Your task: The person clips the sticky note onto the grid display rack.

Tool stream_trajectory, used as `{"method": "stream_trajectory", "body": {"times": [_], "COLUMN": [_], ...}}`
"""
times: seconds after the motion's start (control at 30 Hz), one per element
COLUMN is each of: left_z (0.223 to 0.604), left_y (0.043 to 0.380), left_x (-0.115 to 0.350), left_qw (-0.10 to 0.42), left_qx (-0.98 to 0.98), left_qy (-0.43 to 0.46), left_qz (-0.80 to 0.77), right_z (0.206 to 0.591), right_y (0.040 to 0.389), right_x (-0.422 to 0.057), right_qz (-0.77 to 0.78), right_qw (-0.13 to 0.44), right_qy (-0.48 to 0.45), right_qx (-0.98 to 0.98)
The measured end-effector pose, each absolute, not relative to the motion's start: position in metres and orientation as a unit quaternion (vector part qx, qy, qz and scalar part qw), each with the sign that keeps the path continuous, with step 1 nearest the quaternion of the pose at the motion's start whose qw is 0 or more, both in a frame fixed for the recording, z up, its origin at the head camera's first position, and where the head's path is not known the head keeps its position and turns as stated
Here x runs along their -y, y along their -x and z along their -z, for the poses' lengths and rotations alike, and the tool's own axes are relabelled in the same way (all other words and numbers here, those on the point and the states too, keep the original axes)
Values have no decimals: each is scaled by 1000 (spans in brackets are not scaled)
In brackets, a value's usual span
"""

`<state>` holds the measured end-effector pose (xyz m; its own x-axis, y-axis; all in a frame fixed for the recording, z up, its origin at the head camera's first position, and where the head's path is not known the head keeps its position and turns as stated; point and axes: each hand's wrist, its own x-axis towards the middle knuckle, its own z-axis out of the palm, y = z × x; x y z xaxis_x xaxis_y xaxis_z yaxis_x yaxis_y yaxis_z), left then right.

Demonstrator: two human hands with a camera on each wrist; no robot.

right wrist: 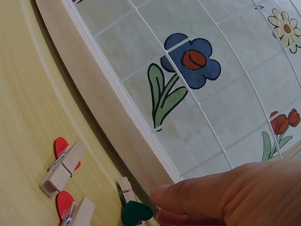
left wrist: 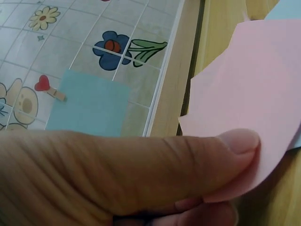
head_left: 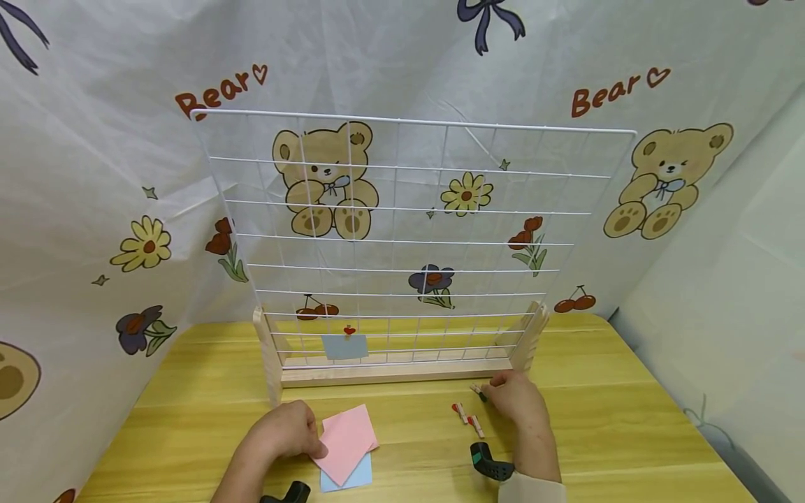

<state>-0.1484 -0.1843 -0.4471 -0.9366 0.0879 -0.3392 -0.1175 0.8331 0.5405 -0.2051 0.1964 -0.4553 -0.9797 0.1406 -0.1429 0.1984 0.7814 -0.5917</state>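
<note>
My left hand (head_left: 286, 429) pinches pink paper (head_left: 348, 440) at its left edge; in the left wrist view the thumb (left wrist: 240, 141) lies on top of it. Light blue paper (head_left: 358, 475) shows from under the pink. On the right, my right hand (head_left: 518, 402) has its fingertips beside a small wooden clothespin with a green heart (right wrist: 136, 213), which lies on the table. Whether they touch it is hard to tell. Two clothespins with red hearts, one nearer the rack (right wrist: 62, 167) and one lower (right wrist: 77, 212), lie to its left.
A white wire grid rack (head_left: 396, 208) stands on a wooden base (head_left: 396, 374) at the back of the table. A red-heart clothespin (head_left: 349, 330) holds a blue note (head_left: 344, 347) on its lower wires. Behind hangs a white cloth (head_left: 402, 56) printed with bears and flowers.
</note>
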Motion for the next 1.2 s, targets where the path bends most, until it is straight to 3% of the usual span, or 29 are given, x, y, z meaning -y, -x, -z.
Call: {"method": "stream_trajectory", "body": {"times": [0.67,1.2], "left_z": [440,437], "left_y": [147,146], "left_x": [196,200], "left_qw": [212,208], "left_qx": [-897,-889], "left_qy": [-37,-53], "left_qz": [-386,-403], "right_z": [458,456], "right_y": [207,205], "right_x": [-192,-192], "right_qz": [313,312], "right_qw": [51,53], "right_qy": [-78,-80], "right_qx": [-945,-945]}}
